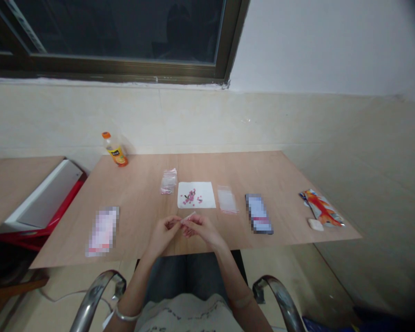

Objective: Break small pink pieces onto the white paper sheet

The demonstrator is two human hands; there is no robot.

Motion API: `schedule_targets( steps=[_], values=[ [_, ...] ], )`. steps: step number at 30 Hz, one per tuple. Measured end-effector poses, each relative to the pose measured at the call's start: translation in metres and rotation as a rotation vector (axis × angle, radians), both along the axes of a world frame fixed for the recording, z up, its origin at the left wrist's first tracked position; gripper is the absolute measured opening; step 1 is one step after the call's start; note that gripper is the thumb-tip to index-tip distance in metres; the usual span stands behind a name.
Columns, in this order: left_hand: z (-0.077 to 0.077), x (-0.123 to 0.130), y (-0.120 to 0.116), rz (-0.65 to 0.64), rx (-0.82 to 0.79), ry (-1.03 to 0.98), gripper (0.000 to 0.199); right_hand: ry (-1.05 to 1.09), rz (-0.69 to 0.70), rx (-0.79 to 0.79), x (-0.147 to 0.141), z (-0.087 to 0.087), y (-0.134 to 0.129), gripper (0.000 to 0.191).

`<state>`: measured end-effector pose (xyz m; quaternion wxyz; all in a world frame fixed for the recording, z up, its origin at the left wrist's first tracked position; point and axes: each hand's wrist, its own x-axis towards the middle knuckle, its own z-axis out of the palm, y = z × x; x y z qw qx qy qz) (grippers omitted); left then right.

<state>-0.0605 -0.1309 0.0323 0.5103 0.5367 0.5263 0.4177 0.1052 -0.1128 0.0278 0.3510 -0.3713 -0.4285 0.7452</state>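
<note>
Near the table's front edge, my left hand (166, 232) and my right hand (204, 229) meet with fingers pinched together. Between their fingertips is a small clear plastic bag (189, 216), mostly hidden by the fingers; whether anything is inside I cannot tell. Just beyond the hands lies a white sheet (207, 193) with several small pink pieces (191, 197) scattered on it. A stack of clear plastic bags (169, 180) lies to the sheet's left, and more flat clear bags (227, 199) lie on its right.
A phone (259, 213) lies right of the bags, and a blurred pink-and-white item (103, 231) at left. An orange-capped bottle (115, 149) stands at the back left. A colourful packet (322, 207) and a small white case (315, 224) are at far right. Chair armrests (96, 295) flank me.
</note>
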Motion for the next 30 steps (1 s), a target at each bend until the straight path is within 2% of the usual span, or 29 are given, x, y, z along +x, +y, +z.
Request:
schedule_targets(
  steps=[5, 11, 14, 22, 30],
  values=[
    [0.0, 0.005, 0.0, -0.07, 0.085, 0.193, 0.024, -0.065, -0.047, 0.022, -0.002, 0.002, -0.002, 0.037],
    [0.015, 0.025, -0.007, 0.081, 0.081, 0.432, 0.03, -0.203, -0.312, 0.105, -0.02, -0.004, -0.006, 0.029],
    [0.015, 0.032, -0.009, 0.116, 0.081, 0.491, 0.033, -0.262, -0.373, 0.132, -0.026, -0.011, -0.009, 0.026],
    [-0.001, 0.04, -0.011, 0.23, 0.125, 0.468, 0.034, -0.412, -0.467, 0.287, -0.029, -0.024, -0.015, 0.023],
    [0.017, 0.029, -0.008, 0.236, 0.065, 0.374, 0.026, -0.489, -0.494, 0.299, -0.03, -0.013, -0.024, 0.022]
  ],
)
